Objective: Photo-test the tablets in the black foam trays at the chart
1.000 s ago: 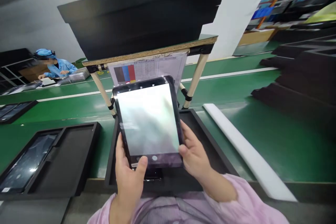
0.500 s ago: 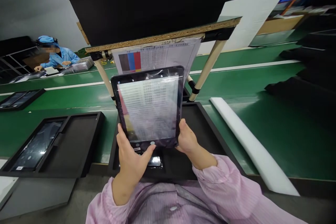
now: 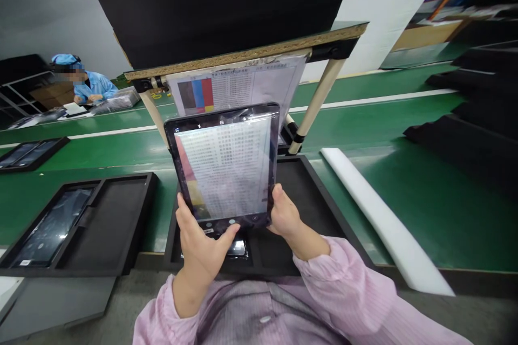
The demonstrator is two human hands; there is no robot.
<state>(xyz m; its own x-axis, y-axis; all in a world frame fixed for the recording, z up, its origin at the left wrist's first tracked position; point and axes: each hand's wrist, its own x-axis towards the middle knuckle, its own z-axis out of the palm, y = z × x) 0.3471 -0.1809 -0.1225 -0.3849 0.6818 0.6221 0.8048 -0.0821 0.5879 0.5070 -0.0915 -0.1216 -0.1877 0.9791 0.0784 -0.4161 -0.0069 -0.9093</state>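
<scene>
I hold a black tablet upright in front of me with both hands. My left hand grips its lower left corner, thumb resting on the bottom bezel by the on-screen button. My right hand is closed on its lower right edge. The lit screen shows a camera picture of the printed chart with colour bars that hangs from the wooden shelf behind it. Beneath the tablet lies a black foam tray on the green belt.
A second black tray with another tablet lies to the left on the green conveyor. A white foam strip lies to the right. Dark tray stacks stand far right. A person in blue works at the far left.
The tablet rose and tilted toward the chart. Its screen went from a blurred white glare to a sharp picture of the chart. Both hands kept their grip.
</scene>
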